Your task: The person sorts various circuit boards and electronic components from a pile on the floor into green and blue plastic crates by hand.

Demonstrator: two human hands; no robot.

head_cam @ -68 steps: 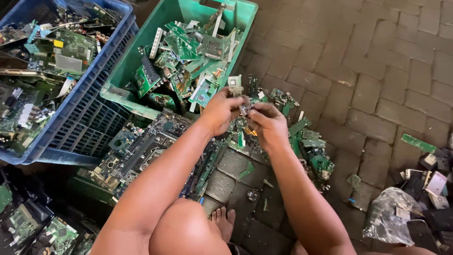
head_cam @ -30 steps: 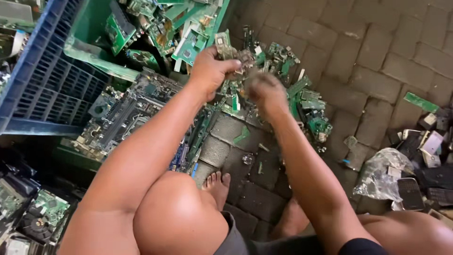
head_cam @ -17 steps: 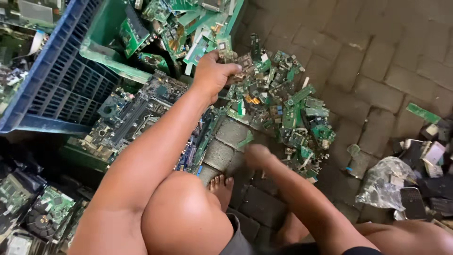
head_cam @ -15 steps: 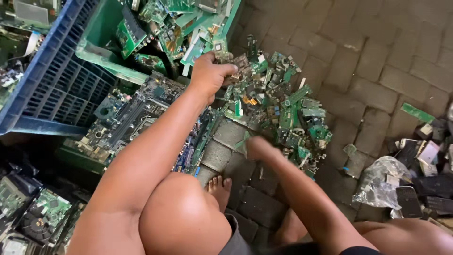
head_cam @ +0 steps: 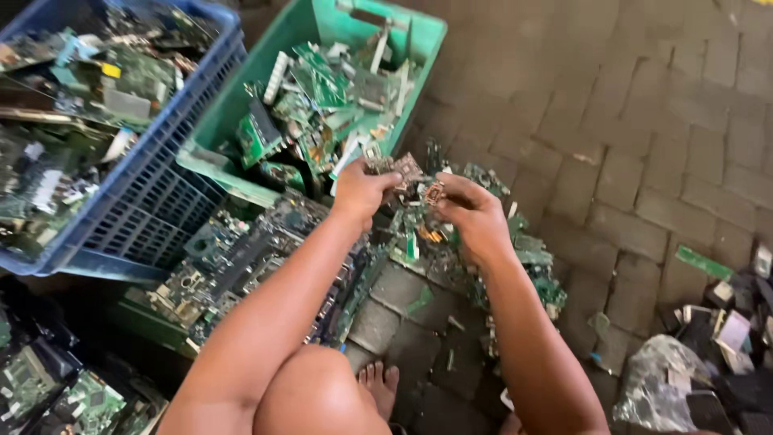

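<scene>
My left hand grips a small brownish circuit board piece just in front of the green crate. Close beside it, my right hand pinches a small copper-coloured chip between thumb and fingers. Both hands hover over a heap of broken green circuit boards on the brick floor. The green crate holds several more boards and connectors.
A blue crate full of boards stands at the left. A large dark board lies under my left arm. Loose parts and a plastic bag sit at the lower right. My bare foot rests on the paving.
My right hand dropped toward the floor near my foot, then came back up beside my left hand holding a small chip. The view tilted up, showing more of both crates.
</scene>
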